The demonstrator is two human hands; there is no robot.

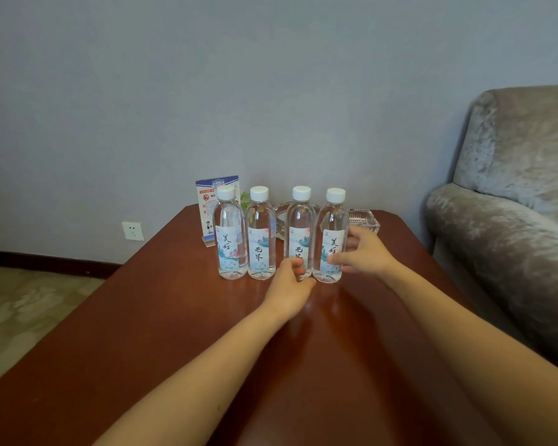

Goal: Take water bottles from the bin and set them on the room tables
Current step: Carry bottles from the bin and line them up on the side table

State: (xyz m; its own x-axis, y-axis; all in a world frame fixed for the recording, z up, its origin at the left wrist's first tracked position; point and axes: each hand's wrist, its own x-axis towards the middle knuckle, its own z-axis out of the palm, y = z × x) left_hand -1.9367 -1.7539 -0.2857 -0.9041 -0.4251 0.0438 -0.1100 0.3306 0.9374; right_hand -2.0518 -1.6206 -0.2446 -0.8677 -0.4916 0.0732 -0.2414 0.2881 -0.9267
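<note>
Several clear water bottles with white caps stand upright in a row near the far edge of the reddish-brown table (174,317). From the left they are the first bottle (229,233), the second bottle (260,226), the third bottle (300,220) and the fourth bottle (334,220). My left hand (287,284) curls its fingers and thumb around the base of the third bottle. My right hand (368,255) grips the fourth bottle at its label, thumb in front and fingers behind. The bin is not in view.
Behind the bottles stand a blue and white notice card (213,201), a small green plant (245,199), a glass dish (281,214) and a glass ashtray (364,220). A grey velvet armchair (512,204) adjoins the table's right side. A wall socket (132,231) is low on the left.
</note>
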